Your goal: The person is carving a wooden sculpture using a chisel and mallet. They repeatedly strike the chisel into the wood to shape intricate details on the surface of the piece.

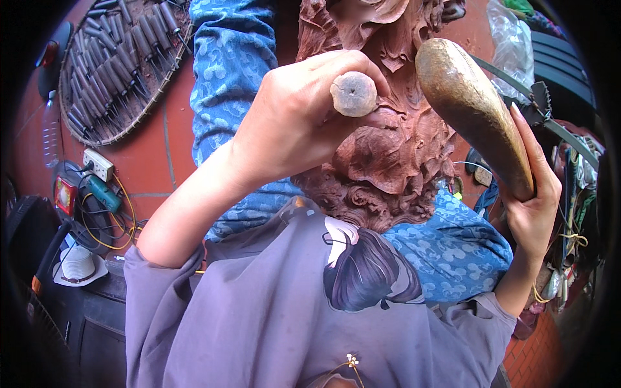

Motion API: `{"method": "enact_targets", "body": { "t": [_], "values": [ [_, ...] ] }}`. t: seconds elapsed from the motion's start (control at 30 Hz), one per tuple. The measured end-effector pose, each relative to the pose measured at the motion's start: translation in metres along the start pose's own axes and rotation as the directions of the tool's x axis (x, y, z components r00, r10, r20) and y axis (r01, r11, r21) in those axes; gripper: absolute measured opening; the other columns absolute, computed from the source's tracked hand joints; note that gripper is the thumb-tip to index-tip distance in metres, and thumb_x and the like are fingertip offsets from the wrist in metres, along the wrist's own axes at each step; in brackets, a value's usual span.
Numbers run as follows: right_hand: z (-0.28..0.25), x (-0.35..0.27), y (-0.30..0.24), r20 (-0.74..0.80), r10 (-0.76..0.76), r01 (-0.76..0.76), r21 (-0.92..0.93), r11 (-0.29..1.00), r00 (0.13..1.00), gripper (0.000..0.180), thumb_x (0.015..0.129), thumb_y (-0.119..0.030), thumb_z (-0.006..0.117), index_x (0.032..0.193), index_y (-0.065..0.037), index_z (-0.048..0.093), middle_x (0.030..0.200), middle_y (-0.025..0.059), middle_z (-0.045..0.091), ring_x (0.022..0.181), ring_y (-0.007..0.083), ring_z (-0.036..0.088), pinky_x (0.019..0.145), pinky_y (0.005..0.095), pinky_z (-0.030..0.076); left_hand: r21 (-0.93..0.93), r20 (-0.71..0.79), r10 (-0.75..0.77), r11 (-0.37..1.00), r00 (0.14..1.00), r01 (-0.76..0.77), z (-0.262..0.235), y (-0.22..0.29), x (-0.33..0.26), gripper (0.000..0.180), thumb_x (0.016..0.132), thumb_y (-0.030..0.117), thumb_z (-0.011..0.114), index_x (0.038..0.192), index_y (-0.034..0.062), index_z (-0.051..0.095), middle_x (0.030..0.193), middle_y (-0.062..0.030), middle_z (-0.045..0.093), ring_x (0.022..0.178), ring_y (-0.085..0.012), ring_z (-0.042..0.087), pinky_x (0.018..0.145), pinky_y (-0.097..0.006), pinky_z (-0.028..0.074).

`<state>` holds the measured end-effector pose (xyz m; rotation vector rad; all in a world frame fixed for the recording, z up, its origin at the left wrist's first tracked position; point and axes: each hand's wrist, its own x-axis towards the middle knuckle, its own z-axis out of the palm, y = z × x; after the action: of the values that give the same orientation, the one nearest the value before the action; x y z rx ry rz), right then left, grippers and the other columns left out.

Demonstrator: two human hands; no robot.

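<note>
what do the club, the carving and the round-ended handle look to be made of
Club: probably wood, worn smooth, going by its blotchy yellow-brown surface and soft sheen.
Carving: most likely wood, matte and seemingly unvarnished; it is reddish brown with deeply cut folds.
Handle: perhaps wood too, its greyish end scuffed and dull, with a small dark pit.

Left: we log a round woven tray (pixel 141 113) of dark-handled hand tools (pixel 103 64) on red floor tiles (pixel 145 161), a clear plastic bottle (pixel 50 132) just beside it. Nearer us: white power strip (pixel 98 165), yellow cord (pixel 133 216) near it, white hat (pixel 79 264) with dark band. Upper right: crumpled clear plastic bag (pixel 511 45).
</note>
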<state>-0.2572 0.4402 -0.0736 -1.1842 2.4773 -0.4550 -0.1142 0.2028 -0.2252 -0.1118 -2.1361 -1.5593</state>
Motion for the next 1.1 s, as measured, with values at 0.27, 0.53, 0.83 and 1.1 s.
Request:
{"method": "enact_targets", "body": {
  "t": [0.27, 0.53, 0.83, 1.1],
  "values": [
    [-0.013, 0.002, -0.016, -0.002, -0.073, 0.073, -0.021, 0.997, 0.997, 0.069, 0.071, 0.009, 0.071, 0.137, -0.001, 0.055, 0.134, 0.0158, 0.061, 0.122, 0.0238, 0.060, 0.103, 0.0331, 0.045, 0.034, -0.062, -0.006, 0.999, 0.998, 0.008, 0.007, 0.008, 0.000, 0.024, 0.077, 0.000, 0.072, 0.097, 0.0048, 0.060, 0.086, -0.0130, 0.063, 0.080, -0.0334, 0.065, 0.070, -0.038, 0.053],
    [-0.041, 0.014, -0.069, 0.028, -0.232, 0.218, -0.457, 0.862, 0.972, 0.068, 0.072, 0.012, 0.065, 0.137, -0.004, 0.056, 0.131, 0.0132, 0.063, 0.117, 0.0271, 0.063, 0.099, 0.0349, 0.048, 0.016, -0.052, -0.139, 0.990, 0.989, 0.140, 0.008, 0.013, 0.002, 0.024, 0.075, 0.002, 0.075, 0.098, 0.0048, 0.068, 0.090, -0.0133, 0.070, 0.084, -0.0320, 0.070, 0.074, -0.038, 0.056],
    [-0.044, 0.015, -0.085, 0.038, -0.321, 0.233, -0.767, 0.598, 0.946, 0.073, 0.070, 0.010, 0.065, 0.137, -0.018, 0.058, 0.094, 0.0110, 0.062, 0.083, 0.0291, 0.063, 0.076, 0.0398, 0.051, 0.019, -0.129, -0.036, 0.999, 0.991, 0.038, 0.012, 0.006, -0.001, 0.025, 0.075, 0.002, 0.075, 0.100, 0.0053, 0.070, 0.090, -0.0148, 0.069, 0.084, -0.0317, 0.070, 0.075, -0.037, 0.055],
    [-0.042, 0.001, -0.052, -0.034, -0.271, 0.203, -0.577, 0.791, 0.962, 0.078, 0.063, 0.011, 0.063, 0.136, -0.015, 0.059, 0.103, 0.0110, 0.066, 0.093, 0.0316, 0.065, 0.082, 0.0381, 0.051, -0.012, -0.216, -0.009, 1.000, 0.976, 0.006, -0.002, 0.024, -0.002, 0.021, 0.081, 0.000, 0.074, 0.099, -0.0010, 0.064, 0.096, -0.0109, 0.067, 0.084, -0.0214, 0.070, 0.070, -0.032, 0.055]
  ]
}}
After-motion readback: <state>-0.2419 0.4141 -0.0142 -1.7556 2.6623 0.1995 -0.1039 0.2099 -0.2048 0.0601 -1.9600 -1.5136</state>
